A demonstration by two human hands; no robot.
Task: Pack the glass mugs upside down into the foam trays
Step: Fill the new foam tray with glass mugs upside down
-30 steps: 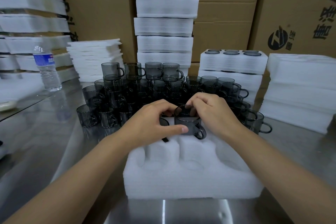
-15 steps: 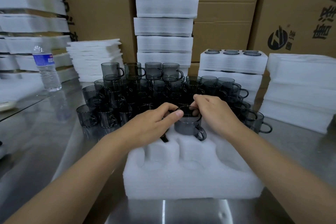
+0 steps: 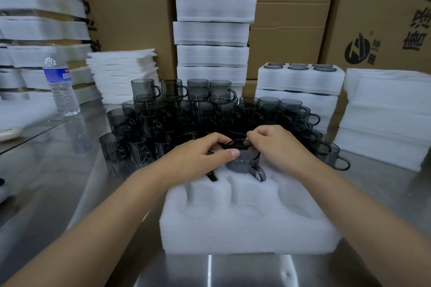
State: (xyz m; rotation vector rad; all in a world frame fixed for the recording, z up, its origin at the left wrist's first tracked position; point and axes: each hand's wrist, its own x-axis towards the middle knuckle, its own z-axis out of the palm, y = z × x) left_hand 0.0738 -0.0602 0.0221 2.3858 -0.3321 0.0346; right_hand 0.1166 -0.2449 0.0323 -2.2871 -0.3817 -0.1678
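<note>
Currently left hand (image 3: 198,158) grips the smoky glass mug (image 3: 245,164), thumb on its side, fingers curled over the top. Right hand (image 3: 277,147) pinches its top edge. Mug sits in the foam tray (image 3: 245,233), middle pocket along the far edge, handle pointing near-right.

- Foam tray (image 3: 249,235): on the table (image 3: 70,193), at its near edge.
- One mug (image 3: 243,163): in the tray's back row, middle pocket.
- Mug cluster (image 3: 198,119): directly behind the tray, stacked in tiers.
- Tall foam stack (image 3: 213,30): behind that cluster.
- Packed trays (image 3: 300,79): back right of the tray.
- Foam sheets (image 3: 384,119): further right.
- Water bottle (image 3: 61,86): far back left.
</note>
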